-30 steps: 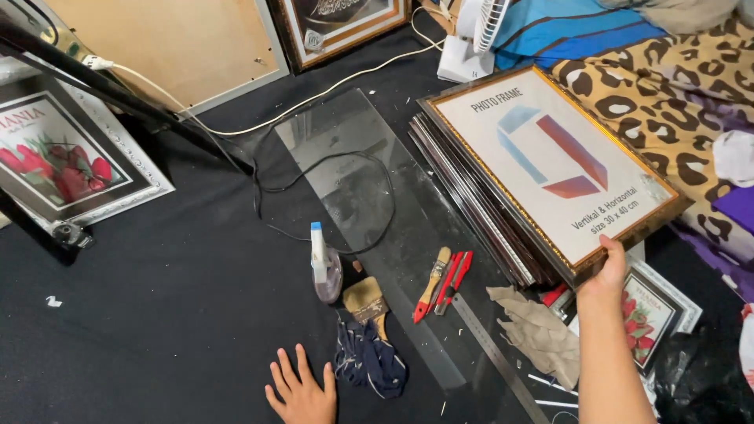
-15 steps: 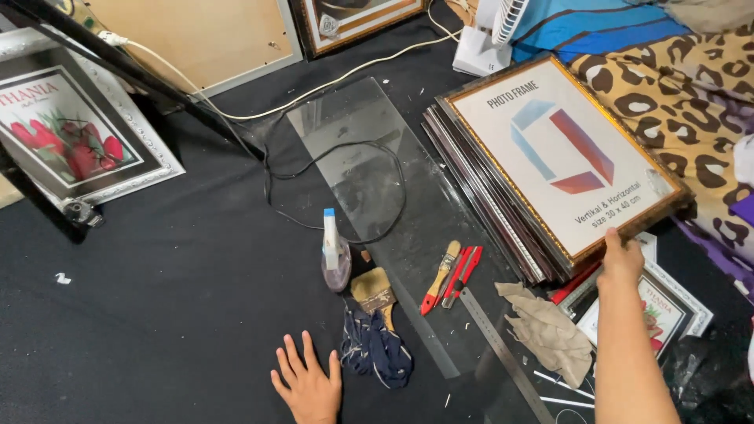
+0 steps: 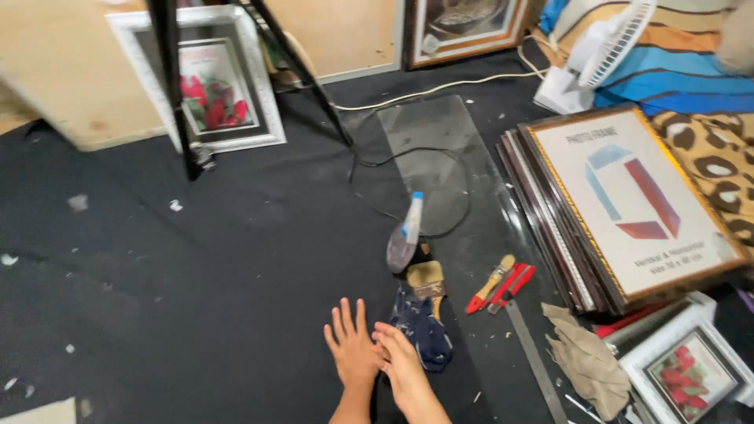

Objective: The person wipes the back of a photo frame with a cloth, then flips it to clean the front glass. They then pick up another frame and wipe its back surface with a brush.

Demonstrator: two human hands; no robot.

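Hands rest flat and empty on the black floor, left hand (image 3: 352, 352) spread, right hand (image 3: 402, 367) overlapping it, touching the dark cloth (image 3: 424, 330). Cloth looks soft and light, easily bunched anywhere. Glass sheet (image 3: 440, 157) beside it likely fragile, sharp-edged; open floor lies leftward.

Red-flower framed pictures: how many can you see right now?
2. One white-framed flower picture leans at top left behind the black stand; another flower picture lies at bottom right, below the frame stack. Others may be hidden.
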